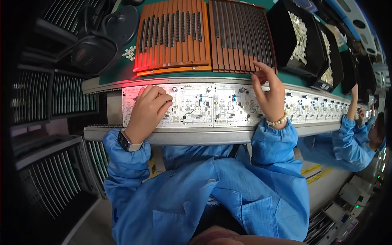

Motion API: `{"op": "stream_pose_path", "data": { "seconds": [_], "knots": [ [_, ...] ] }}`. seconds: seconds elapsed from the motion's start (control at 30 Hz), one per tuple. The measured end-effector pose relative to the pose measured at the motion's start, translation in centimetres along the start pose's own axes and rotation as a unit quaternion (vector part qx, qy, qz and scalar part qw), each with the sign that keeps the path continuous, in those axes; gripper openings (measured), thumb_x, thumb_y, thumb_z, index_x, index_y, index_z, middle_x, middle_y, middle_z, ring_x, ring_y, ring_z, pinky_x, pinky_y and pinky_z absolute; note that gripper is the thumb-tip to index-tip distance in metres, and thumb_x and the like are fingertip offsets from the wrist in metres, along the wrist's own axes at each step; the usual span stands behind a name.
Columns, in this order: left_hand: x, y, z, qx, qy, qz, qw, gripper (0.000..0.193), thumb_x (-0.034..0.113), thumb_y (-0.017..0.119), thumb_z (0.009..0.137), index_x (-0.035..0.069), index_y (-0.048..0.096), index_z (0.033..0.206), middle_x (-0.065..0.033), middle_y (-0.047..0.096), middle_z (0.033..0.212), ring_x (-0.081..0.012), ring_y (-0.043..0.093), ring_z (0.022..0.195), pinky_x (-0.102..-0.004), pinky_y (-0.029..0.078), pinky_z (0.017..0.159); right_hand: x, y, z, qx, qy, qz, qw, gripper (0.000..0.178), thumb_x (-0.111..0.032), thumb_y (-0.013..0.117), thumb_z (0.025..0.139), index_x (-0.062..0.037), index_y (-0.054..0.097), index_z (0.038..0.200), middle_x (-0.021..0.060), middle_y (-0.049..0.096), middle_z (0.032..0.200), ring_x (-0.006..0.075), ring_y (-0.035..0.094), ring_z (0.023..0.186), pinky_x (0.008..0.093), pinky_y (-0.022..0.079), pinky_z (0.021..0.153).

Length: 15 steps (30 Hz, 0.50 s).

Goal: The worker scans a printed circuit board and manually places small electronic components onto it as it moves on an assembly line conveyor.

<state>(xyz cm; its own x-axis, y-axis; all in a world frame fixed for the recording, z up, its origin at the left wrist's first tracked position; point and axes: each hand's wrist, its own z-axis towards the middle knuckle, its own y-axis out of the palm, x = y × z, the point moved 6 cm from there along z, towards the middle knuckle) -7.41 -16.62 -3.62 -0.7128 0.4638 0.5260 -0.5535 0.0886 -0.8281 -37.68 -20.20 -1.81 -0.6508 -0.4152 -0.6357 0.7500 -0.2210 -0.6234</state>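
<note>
My left hand (149, 108) is over the left part of a row of white circuit boards (192, 116). Its thumb and forefinger pinch a small dark component (168, 101) just above a board; its exact kind is too small to make out. Over the boards further right hovers my right hand (270, 92), fingers bent and apart, with nothing visible between them. Its fingertips are by the lower edge of the right brown slotted tray (230, 61). The left orange slotted tray (173, 55) holds rows of small black parts (169, 30).
A metal rail (192, 136) runs along the boards' near side. Black bins (286, 45) of pale parts stand at the far right. Loose white parts (130, 53) lie beside the orange tray. Board racks (53, 179) flank the left. A co-worker's arm (353, 106) reaches in at right.
</note>
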Motion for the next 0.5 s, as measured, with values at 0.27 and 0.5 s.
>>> {"op": "stream_pose_path", "data": {
  "seconds": [0.27, 0.5],
  "knots": [
    [1.0, -0.2, 0.1, 0.019, 0.021, 0.034, 0.999, 0.017, 0.004, 0.076, 0.076, 0.001, 0.073, 0.092, -0.0084, 0.059, 0.085, -0.0259, 0.057, 0.086, -0.0354, 0.045, 0.077, 0.3, -0.1, -0.2, 0.0, 0.014, 0.022, 1.0, 0.035, 0.0, 0.065, 0.09, -0.0041, 0.063, 0.124, 0.0075, 0.069, 0.087, 0.014, 0.064, 0.075, 0.027, 0.051, 0.07],
    [-0.6, 0.5, 0.1, 0.01, -0.065, -0.077, 0.995, 0.014, 0.003, 0.078, 0.074, 0.003, 0.075, 0.088, -0.0072, 0.062, 0.08, -0.0244, 0.058, 0.082, -0.0358, 0.044, 0.077, 0.4, -0.2, -0.3, -0.003, 0.023, 0.025, 0.999, 0.035, 0.001, 0.065, 0.09, -0.0036, 0.063, 0.124, 0.0073, 0.069, 0.087, 0.0137, 0.064, 0.074, 0.0266, 0.051, 0.07]
  ]
}}
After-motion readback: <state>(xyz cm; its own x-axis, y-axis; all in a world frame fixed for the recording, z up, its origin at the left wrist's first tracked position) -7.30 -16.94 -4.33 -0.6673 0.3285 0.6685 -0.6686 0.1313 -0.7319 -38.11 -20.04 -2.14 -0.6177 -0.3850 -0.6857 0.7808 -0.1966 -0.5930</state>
